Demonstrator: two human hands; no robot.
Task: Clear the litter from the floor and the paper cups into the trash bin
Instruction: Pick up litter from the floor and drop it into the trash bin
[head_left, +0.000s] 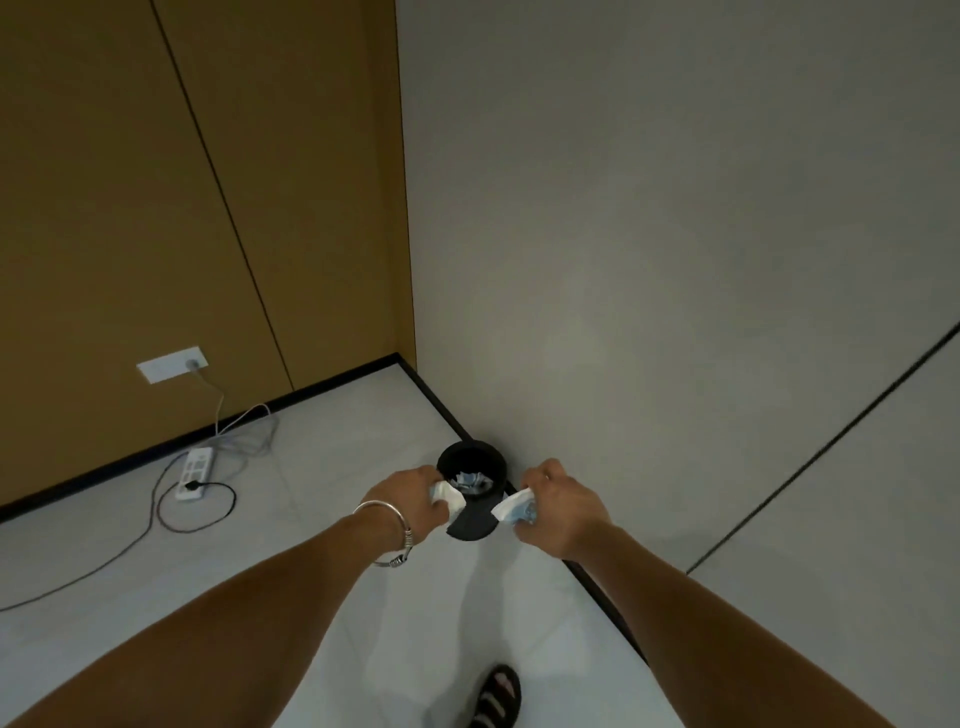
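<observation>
Crumpled white paper is pinched in the left hand at 8 o'clock of the trash bin, a black cylinder stood on the pale glossy floor against the grey wall. A crushed paper cup, white with blue print, is gripped by the right hand at 4 o'clock. Crumpled scraps are seen inside the bin. A metal bangle is worn on the left wrist.

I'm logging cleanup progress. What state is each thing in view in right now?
Trash bin: upright in the corner, open-topped, litter already inside.
Left hand: grips crumpled white paper by the bin.
Right hand: grips crumpled white-and-blue paper by the bin.
Power strip: flat on the floor, black plug inserted.
Wall socket: one plug inserted.
</observation>
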